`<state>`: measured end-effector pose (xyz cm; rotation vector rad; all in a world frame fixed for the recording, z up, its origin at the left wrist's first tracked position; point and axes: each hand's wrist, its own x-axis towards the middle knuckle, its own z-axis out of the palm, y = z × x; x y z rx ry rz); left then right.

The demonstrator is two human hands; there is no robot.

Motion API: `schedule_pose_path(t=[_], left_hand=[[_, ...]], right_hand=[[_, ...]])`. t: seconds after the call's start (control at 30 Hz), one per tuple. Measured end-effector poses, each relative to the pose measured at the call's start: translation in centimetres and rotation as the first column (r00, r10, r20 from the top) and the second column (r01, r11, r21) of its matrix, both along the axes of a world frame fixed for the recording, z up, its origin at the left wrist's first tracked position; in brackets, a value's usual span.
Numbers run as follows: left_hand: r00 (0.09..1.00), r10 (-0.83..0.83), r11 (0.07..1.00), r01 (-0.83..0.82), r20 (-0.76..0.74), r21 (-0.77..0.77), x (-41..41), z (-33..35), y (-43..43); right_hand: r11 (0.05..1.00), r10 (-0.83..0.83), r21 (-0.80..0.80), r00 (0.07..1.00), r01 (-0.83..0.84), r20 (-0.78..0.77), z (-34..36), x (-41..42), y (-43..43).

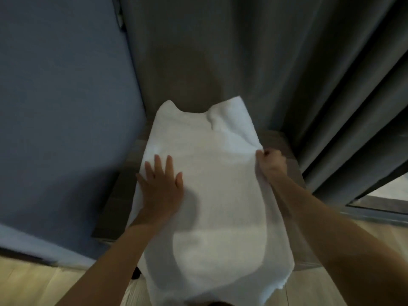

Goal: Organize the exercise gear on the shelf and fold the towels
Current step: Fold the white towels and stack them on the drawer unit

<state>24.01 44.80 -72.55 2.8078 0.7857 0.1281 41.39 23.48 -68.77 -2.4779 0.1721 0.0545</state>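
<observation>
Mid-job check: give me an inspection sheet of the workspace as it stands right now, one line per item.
Surface: dark wood-grain top, mostly covered by the towel.
Job's things: white towel spread over the top, far end rumpled, near end hanging past the front edge; no exercise gear in view.
Clutter: small dark shape by the towel's near left edge, too unclear to name.
Grippers: left hand lies flat on the towel, fingers straight; right hand pinches the towel's right edge.
Cables: nothing seen.
Surroundings: grey curtain behind, blue wall to the left, light wood floor below.
</observation>
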Motion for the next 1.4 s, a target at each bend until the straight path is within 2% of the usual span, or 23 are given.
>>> schedule_pose_path(t=[0.13,0.23,0.3,0.37,0.43,0.5,0.57,0.63,0.7,0.77,0.83,0.93,1.07,1.2,1.27,1.33,1.4], left_hand=[[0.999,0.041,0.999,-0.041,-0.03,-0.008,0.4,0.2,-0.1],[0.999,0.032,0.999,-0.031,0.015,-0.032,0.1,0.2,-0.3],[0.999,0.027,0.999,-0.026,0.025,-0.046,-0.2,0.1,-0.3],[0.997,0.048,0.997,-0.045,0.053,-0.059,0.1,0.2,0.1],[0.983,0.079,0.996,-0.07,0.167,-0.055,0.7,0.6,1.1],[0.96,0.033,0.998,-0.045,0.277,0.038,1.7,0.5,2.2],[0.946,-0.033,0.99,-0.012,0.324,0.137,2.5,0.5,2.9],[0.936,-0.091,0.965,-0.002,0.339,0.264,3.3,0.8,3.2],[0.92,-0.116,0.909,-0.054,0.375,0.412,4.4,1.3,3.9],[0.886,-0.124,0.882,-0.108,0.447,0.46,6.3,1.6,5.0],[0.878,-0.156,0.918,-0.041,0.452,0.395,8.2,2.5,5.5],[0.957,-0.1,0.994,0.085,0.273,0.066,11.8,4.1,5.5],[0.997,0.009,1.0,-0.008,0.074,-0.022,14.9,3.4,5.5],[0.982,0.122,0.974,-0.091,0.143,-0.206,16.6,3.2,6.5],[0.984,0.114,0.976,-0.085,0.138,-0.199,17.0,3.5,6.8],[0.988,0.068,0.994,-0.056,0.141,-0.094,17.3,3.7,6.7],[0.964,0.061,0.998,-0.054,0.258,-0.034,17.5,4.2,6.2]], right_hand=[[0.997,-0.028,0.077,0.999,0.03,-0.024,-0.9,-0.8,0.9],[0.997,-0.019,0.075,0.997,0.025,-0.07,-0.4,-0.7,1.1],[0.996,0.013,0.082,0.998,-0.017,0.058,0.2,-0.7,1.3],[0.982,0.091,0.136,0.957,-0.133,0.274,1.4,-0.9,1.9],[0.924,0.163,0.253,0.894,-0.286,0.418,2.8,-1.2,2.5],[0.89,0.156,0.312,0.864,-0.333,0.478,3.1,-1.7,2.5],[0.923,0.089,0.306,0.903,-0.234,0.42,1.5,-1.5,2.0],[0.964,0.011,0.253,0.96,-0.085,0.28,-0.6,-1.1,1.6],[0.988,0.049,0.132,0.967,-0.085,0.25,-1.5,-0.9,2.2],[0.99,0.141,-0.007,0.959,-0.144,0.246,-1.9,-0.6,3.0],[0.98,0.174,-0.129,0.96,-0.149,0.219,-2.5,-0.3,3.2],[0.961,0.199,-0.227,0.964,-0.157,0.178,-3.1,-0.1,3.2],[0.951,0.21,-0.267,0.959,-0.155,0.191,-3.1,-0.1,3.0],[0.946,0.216,-0.285,0.956,-0.154,0.198,-3.2,0.1,3.2],[0.948,0.218,-0.281,0.949,-0.15,0.227,-3.2,0.0,3.2],[0.952,0.221,-0.268,0.936,-0.146,0.275,-3.3,-0.2,3.3],[0.96,0.214,-0.246,0.917,-0.134,0.337,-3.4,-0.5,3.3]])
